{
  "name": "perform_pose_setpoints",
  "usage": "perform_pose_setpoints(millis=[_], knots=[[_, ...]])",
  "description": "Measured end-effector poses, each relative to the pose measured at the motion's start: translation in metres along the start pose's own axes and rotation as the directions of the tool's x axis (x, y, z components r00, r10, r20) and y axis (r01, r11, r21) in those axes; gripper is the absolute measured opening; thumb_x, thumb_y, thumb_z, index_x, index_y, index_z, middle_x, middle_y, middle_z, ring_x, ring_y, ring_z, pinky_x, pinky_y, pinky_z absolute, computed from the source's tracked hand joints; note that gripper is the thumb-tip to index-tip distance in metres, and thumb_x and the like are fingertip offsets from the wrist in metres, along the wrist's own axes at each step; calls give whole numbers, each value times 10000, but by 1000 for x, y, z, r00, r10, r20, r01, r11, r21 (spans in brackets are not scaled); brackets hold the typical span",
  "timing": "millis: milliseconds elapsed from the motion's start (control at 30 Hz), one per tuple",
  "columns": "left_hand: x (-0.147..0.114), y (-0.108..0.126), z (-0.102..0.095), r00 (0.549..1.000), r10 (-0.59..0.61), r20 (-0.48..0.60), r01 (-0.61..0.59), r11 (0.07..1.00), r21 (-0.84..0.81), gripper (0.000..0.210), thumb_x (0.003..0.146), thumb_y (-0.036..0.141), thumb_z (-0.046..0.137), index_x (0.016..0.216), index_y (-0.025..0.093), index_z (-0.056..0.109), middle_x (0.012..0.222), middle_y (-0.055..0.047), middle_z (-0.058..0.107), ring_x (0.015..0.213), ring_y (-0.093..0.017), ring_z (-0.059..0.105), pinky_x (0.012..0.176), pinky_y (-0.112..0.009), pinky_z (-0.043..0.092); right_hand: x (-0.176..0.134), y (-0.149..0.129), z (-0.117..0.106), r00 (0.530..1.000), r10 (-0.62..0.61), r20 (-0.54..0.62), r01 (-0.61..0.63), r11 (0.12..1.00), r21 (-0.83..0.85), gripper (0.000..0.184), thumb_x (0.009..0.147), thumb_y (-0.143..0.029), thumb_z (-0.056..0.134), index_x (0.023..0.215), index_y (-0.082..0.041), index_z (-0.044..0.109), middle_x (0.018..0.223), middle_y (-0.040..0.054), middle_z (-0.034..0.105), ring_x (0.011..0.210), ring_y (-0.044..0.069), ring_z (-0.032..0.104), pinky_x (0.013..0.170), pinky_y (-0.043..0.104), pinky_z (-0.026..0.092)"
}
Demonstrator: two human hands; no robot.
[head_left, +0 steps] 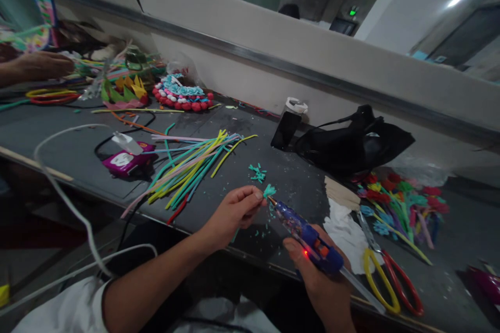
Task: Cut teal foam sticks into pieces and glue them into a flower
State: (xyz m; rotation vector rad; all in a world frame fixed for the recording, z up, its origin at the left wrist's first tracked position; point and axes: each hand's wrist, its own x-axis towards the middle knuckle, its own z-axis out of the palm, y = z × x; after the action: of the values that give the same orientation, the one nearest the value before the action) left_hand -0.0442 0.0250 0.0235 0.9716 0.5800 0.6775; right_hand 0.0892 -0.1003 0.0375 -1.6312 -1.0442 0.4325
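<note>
My left hand point(238, 210) pinches a small teal pipe-cleaner flower point(269, 190) between thumb and fingertips. In my right hand point(316, 276) is a blue glue gun point(304, 229) with a red light lit and a clear glue stick point(363, 289) sticking out of its back end. The gun's nozzle touches or nearly touches the teal piece; I cannot tell which. Just beyond it, a little heap of cut teal bits point(258, 172) lies on the dark table point(234, 119). To the left is a loose bundle of yellow, teal and pink pipe cleaners point(195, 166).
Scissors point(390, 281) with red and yellow handles lie right, beside a white cloth point(344, 229) and colourful pipe-cleaner flowers point(406, 203). A phone point(286, 130) leans against a bottle near a black bag point(351, 140). A purple power strip point(127, 160) sits left; another person's hand point(42, 66) is far left.
</note>
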Motion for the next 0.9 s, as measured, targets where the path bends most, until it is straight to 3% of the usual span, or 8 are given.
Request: perform_pose_setpoints(millis=[267, 567, 900], knots=[[0, 1, 0, 1000, -10, -1, 10, 1000, -11, 312, 849, 452, 604, 777, 151, 571, 557, 84, 272, 455, -42, 171, 413, -176, 125, 2, 9, 0, 999, -12, -32, 13, 1000, 17, 327, 724, -421, 734, 619, -201, 516, 510, -68, 410, 455, 82, 373, 439, 209, 384], [0, 2, 1, 1000, -14, 0, 14, 1000, 1, 332, 825, 473, 622, 763, 151, 571, 550, 85, 270, 451, -42, 172, 414, -184, 112, -1, 2, 2, 996, 67, -56, -65, 997, 40, 330, 700, -435, 746, 630, -204, 522, 522, -67, 446, 483, 90, 403, 466, 214, 382], [0, 2, 1, 1000, -11, 5, 11, 1000, -15, 321, 828, 453, 625, 750, 148, 563, 552, 83, 278, 451, -38, 182, 416, -183, 110, 2, 10, -7, 998, -37, -42, 34, 996, -83, 289, 758, -438, 708, 661, -207, 565, 518, -57, 505, 469, 106, 477, 488, 234, 413]])
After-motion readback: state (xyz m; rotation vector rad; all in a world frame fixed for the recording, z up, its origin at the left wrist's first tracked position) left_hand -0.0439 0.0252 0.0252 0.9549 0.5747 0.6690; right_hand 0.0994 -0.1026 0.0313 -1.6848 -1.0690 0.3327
